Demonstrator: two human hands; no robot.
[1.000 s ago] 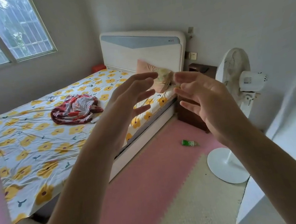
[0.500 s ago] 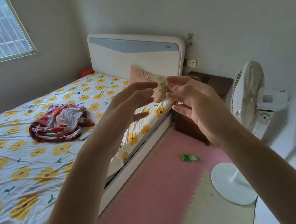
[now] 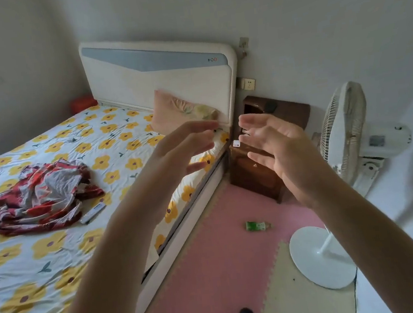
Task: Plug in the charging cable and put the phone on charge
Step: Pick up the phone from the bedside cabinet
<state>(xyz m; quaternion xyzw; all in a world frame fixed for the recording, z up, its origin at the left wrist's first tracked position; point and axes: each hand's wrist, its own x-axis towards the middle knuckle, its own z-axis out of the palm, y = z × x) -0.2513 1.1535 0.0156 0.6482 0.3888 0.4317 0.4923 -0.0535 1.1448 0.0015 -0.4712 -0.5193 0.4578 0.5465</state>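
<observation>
My left hand and my right hand are raised in front of me, palms facing each other, fingers spread, nothing in either. Behind them stands a brown nightstand beside the bed's headboard. A dark flat object, possibly the phone, lies on top of it. A small white piece shows between my hands at the nightstand's edge. A beige wall socket sits above the nightstand. A thin cable lies coiled on the flowered bed sheet.
The bed fills the left, with crumpled red cloth and a remote on it. A white standing fan stands right of the nightstand. A green bottle lies on the pink floor mat.
The view has moved closer and to the right, toward the nightstand and wall socket. Both hands stay raised and open, a little further apart.
</observation>
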